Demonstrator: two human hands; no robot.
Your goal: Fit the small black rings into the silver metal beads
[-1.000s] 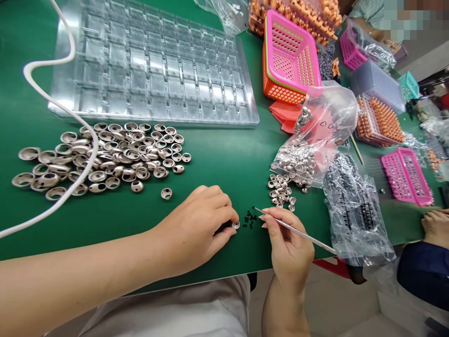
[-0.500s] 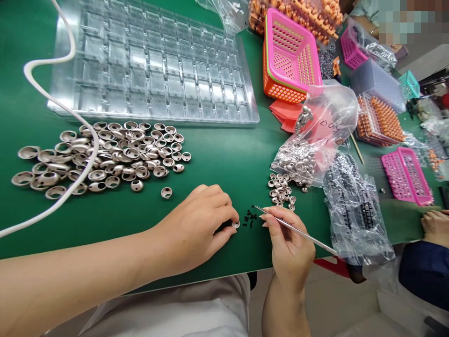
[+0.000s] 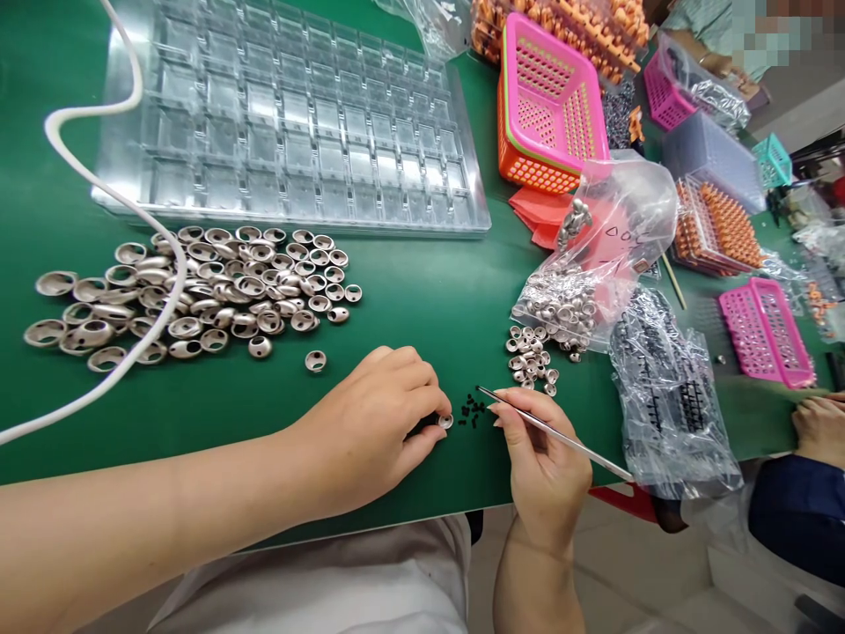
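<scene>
My left hand is closed, pinching a small silver metal ring between thumb and forefinger just above the green table. In my right hand are slim metal tweezers, held like a pen and slanting to the left. Their tip is at a tiny black piece; I cannot tell whether it is gripped. Several more tiny black pieces lie scattered between my two hands. A single silver ring rests left of my left hand, near a large heap of silver rings.
Beyond the heap lies a clear compartment tray, with a white cable crossing at left. To the right are small silver parts, a clear plastic bag, a bag of black parts and pink baskets. Another person's hand is at far right.
The view has shifted very slightly. Both hands, the ring and the tweezers hold almost the same places.
</scene>
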